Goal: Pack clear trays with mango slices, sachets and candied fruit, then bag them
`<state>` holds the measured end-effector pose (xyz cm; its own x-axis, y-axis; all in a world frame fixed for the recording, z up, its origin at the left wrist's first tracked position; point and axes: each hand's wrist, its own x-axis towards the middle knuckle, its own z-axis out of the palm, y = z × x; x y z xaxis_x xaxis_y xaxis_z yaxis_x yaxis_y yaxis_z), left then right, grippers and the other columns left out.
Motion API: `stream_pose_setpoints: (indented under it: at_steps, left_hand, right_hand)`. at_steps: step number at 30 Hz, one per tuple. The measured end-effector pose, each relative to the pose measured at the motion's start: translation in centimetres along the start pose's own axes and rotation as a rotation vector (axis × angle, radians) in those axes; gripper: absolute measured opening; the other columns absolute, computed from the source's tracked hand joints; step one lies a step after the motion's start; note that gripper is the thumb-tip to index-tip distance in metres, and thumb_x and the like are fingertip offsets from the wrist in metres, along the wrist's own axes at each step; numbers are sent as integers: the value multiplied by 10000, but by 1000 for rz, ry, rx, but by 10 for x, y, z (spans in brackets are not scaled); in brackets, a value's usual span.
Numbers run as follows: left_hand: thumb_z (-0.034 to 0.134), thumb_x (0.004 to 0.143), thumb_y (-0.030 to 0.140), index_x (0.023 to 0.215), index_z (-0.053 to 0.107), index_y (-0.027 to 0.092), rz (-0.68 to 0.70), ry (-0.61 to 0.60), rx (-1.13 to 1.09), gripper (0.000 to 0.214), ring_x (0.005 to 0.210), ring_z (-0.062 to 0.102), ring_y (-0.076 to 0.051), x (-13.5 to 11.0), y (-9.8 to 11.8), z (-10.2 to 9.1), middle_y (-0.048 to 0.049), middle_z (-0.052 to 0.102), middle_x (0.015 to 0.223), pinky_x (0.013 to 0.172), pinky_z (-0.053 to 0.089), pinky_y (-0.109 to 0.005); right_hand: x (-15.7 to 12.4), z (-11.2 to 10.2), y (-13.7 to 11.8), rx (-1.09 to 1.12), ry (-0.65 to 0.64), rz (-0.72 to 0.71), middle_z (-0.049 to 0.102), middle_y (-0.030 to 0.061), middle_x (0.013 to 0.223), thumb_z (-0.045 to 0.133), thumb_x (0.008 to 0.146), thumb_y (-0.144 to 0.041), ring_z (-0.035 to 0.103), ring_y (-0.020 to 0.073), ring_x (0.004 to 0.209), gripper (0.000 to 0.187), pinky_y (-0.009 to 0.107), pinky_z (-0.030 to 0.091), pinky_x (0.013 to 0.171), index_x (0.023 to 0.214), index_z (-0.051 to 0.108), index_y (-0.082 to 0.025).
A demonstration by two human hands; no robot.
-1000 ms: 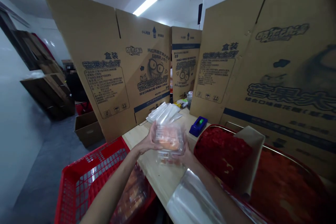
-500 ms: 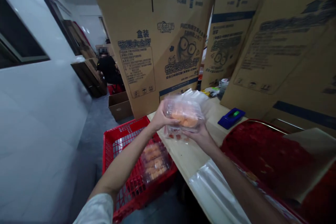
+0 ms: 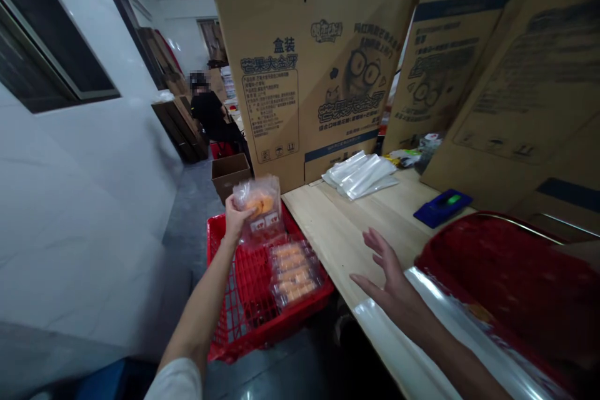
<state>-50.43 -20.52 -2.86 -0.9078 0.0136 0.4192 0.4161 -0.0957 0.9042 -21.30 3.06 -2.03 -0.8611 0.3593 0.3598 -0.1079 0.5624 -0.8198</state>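
My left hand point(image 3: 238, 219) is closed on the side of a clear plastic pack point(image 3: 265, 209) with orange pieces inside, and holds it over the far part of a red plastic crate point(image 3: 269, 342). Inside the crate, at its right side, lie several similar clear packs of orange pieces point(image 3: 295, 275). Above the wooden table point(image 3: 323, 225) my right hand point(image 3: 387, 272) hovers with fingers apart and nothing in it. Beyond it, a stack of clear plastic bags point(image 3: 359, 174) lies flat on the table.
Tall cardboard sheets point(image 3: 344, 75) stand along the table's back. At right are a blue tool with a green part point(image 3: 443, 207) and a red-lined tub point(image 3: 497, 269). A person in black point(image 3: 210, 114) sits farther off, near an open carton point(image 3: 230, 174).
My left hand has carried the pack left, from over the table to over the crate. My right hand has let go of it and opened. The view has shifted left.
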Motion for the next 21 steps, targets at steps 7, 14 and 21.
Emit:
stream_pose_setpoints:
  at_steps: [7, 14, 21]
  left_hand:
    - [780, 412, 299, 1043, 438, 203, -176, -68, -89, 725, 905, 552, -186, -48, -76, 25, -29, 536, 985, 831, 425, -318]
    - [805, 346, 370, 1206, 379, 240, -349, -227, -157, 968, 1077, 501, -259, -85, -85, 18, -91, 510, 1159, 916, 393, -380]
    - [534, 484, 775, 1242, 438, 247, -504, -367, -205, 928, 1192, 428, -291, -102, -72, -4, -134, 473, 1280, 962, 342, -435]
  right_hand:
    - [-55, -38, 26, -227, 78, 74, 402, 135, 1325, 522, 789, -402, 430, 274, 1197, 694, 467, 414, 948, 1370, 172, -256]
    - [-77, -46, 36, -331, 101, 118, 455, 123, 1269, 513, 788, -420, 480, 279, 1144, 661, 467, 420, 936, 1358, 217, -264]
    - [-80, -43, 39, -331, 130, 91, 443, 111, 1276, 511, 795, -399, 486, 261, 1135, 638, 445, 415, 940, 1352, 229, -264]
